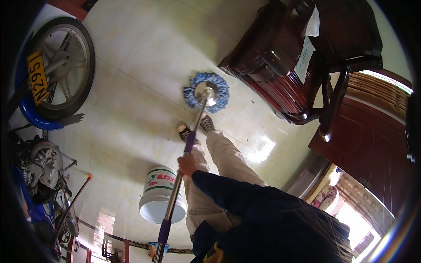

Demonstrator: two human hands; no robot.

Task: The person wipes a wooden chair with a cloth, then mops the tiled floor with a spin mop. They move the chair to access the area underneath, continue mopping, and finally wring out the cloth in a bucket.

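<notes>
My right hand (187, 165) is closed around the metal handle (176, 188) of a mop, just below a purple grip (189, 142). The round mop head (221, 95), with blue and white fibre strands around a metal disc, lies on the tiled floor just beyond my shoes (206, 123). Toward the bottom edge the handle runs on past a second purple grip (164, 231). My left hand is out of view; only a dark sleeve (204, 237) shows on that side. A white plastic bucket (162, 194) stands left of my legs, close to the handle.
A blue motorcycle (42, 125) with a yellow plate is parked along the left. At the upper right stands a dark wooden bench (279, 65) bearing papers (305, 59). An orange-tipped stick (74, 200) leans by the motorcycle. Light tiles (138, 85) cover the floor.
</notes>
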